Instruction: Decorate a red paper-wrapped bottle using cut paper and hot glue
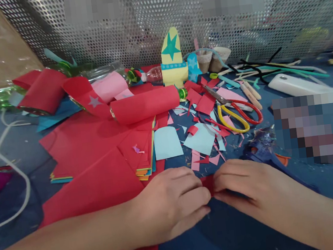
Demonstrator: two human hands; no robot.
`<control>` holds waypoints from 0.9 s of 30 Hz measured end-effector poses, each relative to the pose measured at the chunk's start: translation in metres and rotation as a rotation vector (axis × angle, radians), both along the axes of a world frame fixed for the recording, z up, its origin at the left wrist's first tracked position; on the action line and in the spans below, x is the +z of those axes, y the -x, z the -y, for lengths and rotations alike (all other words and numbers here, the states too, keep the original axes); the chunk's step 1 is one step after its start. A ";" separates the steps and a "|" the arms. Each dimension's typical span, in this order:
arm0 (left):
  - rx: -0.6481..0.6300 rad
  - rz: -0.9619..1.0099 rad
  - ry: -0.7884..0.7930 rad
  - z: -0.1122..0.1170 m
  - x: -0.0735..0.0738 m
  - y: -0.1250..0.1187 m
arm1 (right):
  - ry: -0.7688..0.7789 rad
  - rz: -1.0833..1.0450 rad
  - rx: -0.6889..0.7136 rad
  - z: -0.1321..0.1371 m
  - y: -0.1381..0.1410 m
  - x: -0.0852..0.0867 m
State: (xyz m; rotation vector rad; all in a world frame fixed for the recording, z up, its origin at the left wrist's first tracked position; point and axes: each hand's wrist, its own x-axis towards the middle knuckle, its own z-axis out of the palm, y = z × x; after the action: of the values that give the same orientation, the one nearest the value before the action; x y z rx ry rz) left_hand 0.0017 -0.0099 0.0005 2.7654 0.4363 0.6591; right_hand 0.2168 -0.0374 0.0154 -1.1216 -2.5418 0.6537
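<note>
Between my two hands a small piece of red paper (207, 185) shows, mostly covered by the fingers. My left hand (175, 204) is closed on its left end, with the fingers curled. My right hand (249, 190) pinches the right end between thumb and fingers. Under my left forearm lie large sheets of red paper (92, 185). Just beyond the hands are a pale blue paper piece (167, 142) with a rounded top and pink and red scraps. Scissors (230, 105) with one red and one yellow handle rest farther back on the right.
A bottle wrapped in red paper (146, 105) lies across the paper stack. Behind it stands a yellow paper shape with a green star (172, 56). On the right are a blue glue gun (262, 150) and a white elongated object (300, 83). A white cord (15, 166) runs along the left.
</note>
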 end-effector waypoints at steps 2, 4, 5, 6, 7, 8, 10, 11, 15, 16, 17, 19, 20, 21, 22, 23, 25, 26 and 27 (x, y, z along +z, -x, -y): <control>0.011 -0.002 0.002 0.001 0.000 -0.001 | 0.038 -0.022 -0.020 -0.001 -0.001 -0.001; 0.025 -0.004 0.006 0.001 -0.001 -0.001 | 0.049 -0.033 -0.027 -0.003 0.000 -0.002; 0.032 -0.002 0.012 0.001 -0.001 -0.001 | 0.046 -0.036 -0.028 -0.003 0.000 -0.003; 0.038 0.001 0.021 0.001 -0.002 -0.001 | 0.040 -0.040 -0.027 -0.003 0.001 -0.004; 0.037 0.005 0.029 0.001 -0.002 -0.001 | 0.033 -0.043 -0.027 -0.003 0.002 -0.004; 0.034 0.009 0.033 0.001 -0.003 -0.001 | 0.021 -0.050 -0.027 -0.003 0.002 -0.004; 0.023 0.010 0.030 0.000 -0.002 0.000 | -0.007 -0.049 -0.030 -0.003 0.003 -0.005; 0.016 0.007 0.023 0.000 -0.002 0.000 | -0.020 -0.039 -0.032 -0.002 0.003 -0.005; -0.011 -0.029 0.006 0.000 0.001 0.001 | -0.060 0.028 -0.046 0.000 0.005 -0.006; -0.016 -0.039 0.008 0.000 0.002 0.002 | -0.072 0.042 -0.042 0.000 0.005 -0.006; -0.021 -0.050 0.010 0.000 0.002 0.002 | -0.097 0.053 -0.032 0.000 0.006 -0.006; -0.028 -0.065 0.005 0.000 0.002 0.002 | -0.185 0.072 0.011 -0.001 0.007 -0.005; -0.030 -0.070 0.002 0.000 0.002 0.002 | -0.231 0.078 0.042 -0.001 0.006 -0.005; -0.033 -0.074 0.002 0.000 0.001 0.002 | -0.266 0.082 0.077 -0.001 0.006 -0.005; -0.036 -0.075 0.005 -0.001 0.001 0.001 | -0.287 0.084 0.106 -0.001 0.005 -0.004; -0.038 -0.073 0.010 -0.001 0.001 0.001 | -0.293 0.088 0.127 -0.001 0.004 -0.004; -0.039 -0.057 0.026 -0.002 0.000 0.001 | -0.286 0.100 0.154 -0.001 0.001 -0.004; -0.040 -0.043 0.034 -0.002 -0.001 0.001 | -0.284 0.109 0.157 -0.001 -0.001 -0.004; -0.042 -0.028 0.043 -0.003 -0.001 0.001 | -0.284 0.117 0.154 -0.001 -0.002 -0.004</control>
State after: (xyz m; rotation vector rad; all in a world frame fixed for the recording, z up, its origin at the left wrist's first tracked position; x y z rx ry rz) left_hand 0.0009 -0.0071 -0.0009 2.7386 0.3929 0.5947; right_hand 0.2184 -0.0365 0.0118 -0.8983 -2.7313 0.2533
